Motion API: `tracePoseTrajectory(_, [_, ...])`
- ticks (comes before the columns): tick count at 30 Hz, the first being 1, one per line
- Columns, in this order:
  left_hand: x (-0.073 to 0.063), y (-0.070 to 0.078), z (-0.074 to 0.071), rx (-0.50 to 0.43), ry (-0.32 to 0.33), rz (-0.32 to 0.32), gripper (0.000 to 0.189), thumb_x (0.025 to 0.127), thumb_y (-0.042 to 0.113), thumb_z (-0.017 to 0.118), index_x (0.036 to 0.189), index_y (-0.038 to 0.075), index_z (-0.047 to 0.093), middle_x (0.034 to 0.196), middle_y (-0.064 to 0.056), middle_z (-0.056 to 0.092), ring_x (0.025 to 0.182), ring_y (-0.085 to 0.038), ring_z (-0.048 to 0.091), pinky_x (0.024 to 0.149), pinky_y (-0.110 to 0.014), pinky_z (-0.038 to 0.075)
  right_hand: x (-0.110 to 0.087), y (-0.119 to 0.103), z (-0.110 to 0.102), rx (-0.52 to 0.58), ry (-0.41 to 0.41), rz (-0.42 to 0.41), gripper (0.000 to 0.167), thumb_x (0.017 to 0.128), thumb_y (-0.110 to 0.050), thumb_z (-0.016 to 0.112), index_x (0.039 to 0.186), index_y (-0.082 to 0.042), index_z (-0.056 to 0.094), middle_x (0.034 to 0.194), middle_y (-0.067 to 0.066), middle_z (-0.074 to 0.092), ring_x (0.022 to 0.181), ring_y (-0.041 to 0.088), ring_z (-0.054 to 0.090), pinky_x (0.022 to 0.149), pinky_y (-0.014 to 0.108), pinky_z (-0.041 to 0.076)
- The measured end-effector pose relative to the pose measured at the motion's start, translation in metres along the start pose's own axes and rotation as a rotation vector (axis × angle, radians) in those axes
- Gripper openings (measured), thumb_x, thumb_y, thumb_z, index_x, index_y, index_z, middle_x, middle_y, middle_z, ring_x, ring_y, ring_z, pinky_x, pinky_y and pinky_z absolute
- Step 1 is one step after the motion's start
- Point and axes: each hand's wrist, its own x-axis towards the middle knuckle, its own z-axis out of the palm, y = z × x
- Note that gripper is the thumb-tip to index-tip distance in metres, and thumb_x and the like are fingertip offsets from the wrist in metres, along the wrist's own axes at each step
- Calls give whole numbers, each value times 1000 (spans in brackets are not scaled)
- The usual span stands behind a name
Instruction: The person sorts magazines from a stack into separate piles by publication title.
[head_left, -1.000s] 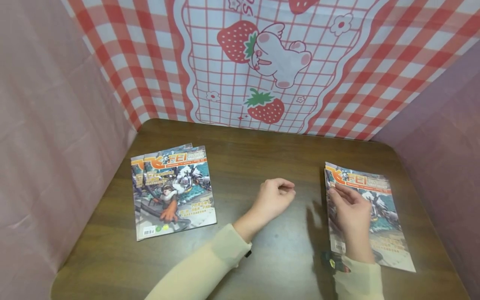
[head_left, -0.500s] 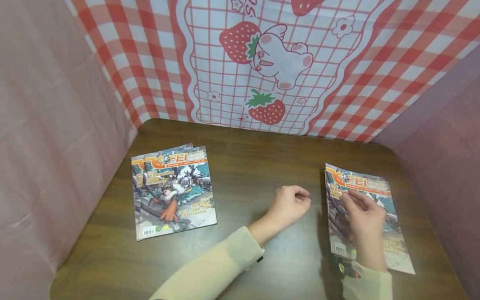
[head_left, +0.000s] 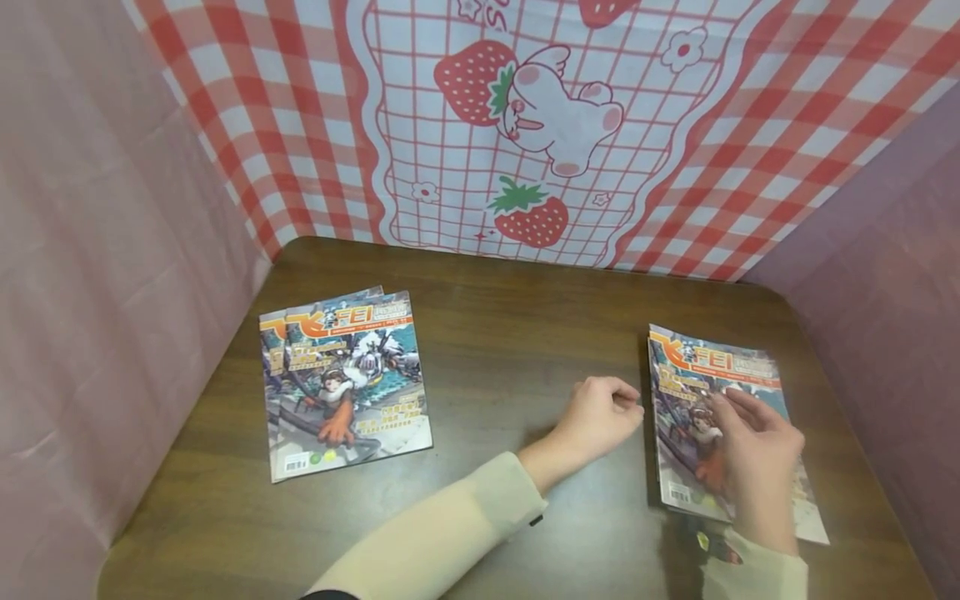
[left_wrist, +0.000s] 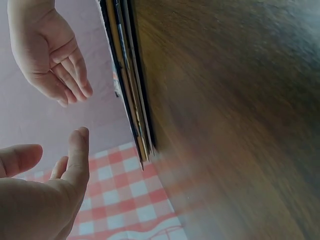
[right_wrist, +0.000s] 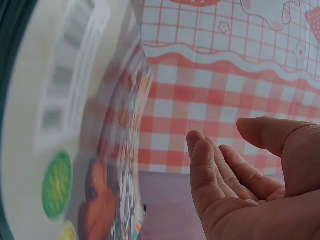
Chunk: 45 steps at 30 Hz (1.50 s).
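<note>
My left hand (head_left: 596,421) hovers over the wooden table just left of a stack of magazines (head_left: 678,467) with a colourful comic-style cover. Its thumb and fingers are apart with nothing between them, as the left wrist view shows for the left hand (left_wrist: 55,195). Above the same stack is my right hand (head_left: 765,458), covering part of the top cover. In the right wrist view, the right hand (right_wrist: 245,185) has loosely bent fingers and holds nothing, with a gap to the magazine cover (right_wrist: 100,130). Seen edge-on, several magazines (left_wrist: 127,70) lie stacked.
Two overlapping magazines (head_left: 352,383) with the same cover lie on the left side of the table (head_left: 480,325). A red-and-white checked cloth (head_left: 300,125) with strawberries hangs behind the table. Pinkish curtains (head_left: 90,250) close off both sides.
Both hands have moved to the right and a little nearer. The left hand has come closer to the right stack, and the right hand has slid across above its cover. The magazines have stayed put.
</note>
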Motion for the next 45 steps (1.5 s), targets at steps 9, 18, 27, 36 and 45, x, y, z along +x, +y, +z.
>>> tracePoseTrajectory(9, [5, 1, 10, 4, 11, -10, 12, 83, 4, 77, 95, 2, 76, 79, 4, 71, 69, 1, 61, 64, -11, 49, 5, -1, -15, 37, 57, -32, 45, 86, -16, 84, 126, -1, 70, 92, -9, 74, 84, 6, 69, 75, 11, 50])
tracePoseTrajectory(18, [10, 8, 15, 7, 3, -14, 13, 81, 2, 75, 94, 2, 76, 76, 5, 69, 66, 1, 59, 63, -11, 48, 16, 5, -44, -4, 70, 43, 56, 86, -26, 85, 135, -8, 66, 99, -13, 71, 87, 0, 66, 106, 25, 41])
tracePoseTrajectory(27, [16, 14, 23, 71, -7, -110, 16, 79, 6, 76, 95, 5, 76, 76, 6, 69, 67, -1, 59, 62, -12, 48, 25, 10, -67, 18, 92, 52, 51, 86, -22, 85, 132, -10, 68, 86, -13, 72, 80, 2, 67, 69, 10, 47])
tracePoseTrajectory(36, [23, 13, 32, 156, 6, -104, 16, 78, 8, 79, 93, 6, 77, 78, 4, 70, 69, -3, 60, 64, -12, 47, 42, 13, -83, -124, 70, 135, 63, 88, -36, 82, 142, -12, 60, 78, -25, 66, 73, -4, 62, 57, 13, 47])
tracePoseTrajectory(45, [28, 10, 34, 186, -1, -153, 8, 75, 8, 79, 82, 7, 75, 75, 3, 65, 70, -8, 57, 59, -19, 48, 49, 15, -90, -533, 37, 162, 80, 91, -60, 65, 151, -10, 49, 152, 19, 46, 133, 37, 44, 106, 49, 41])
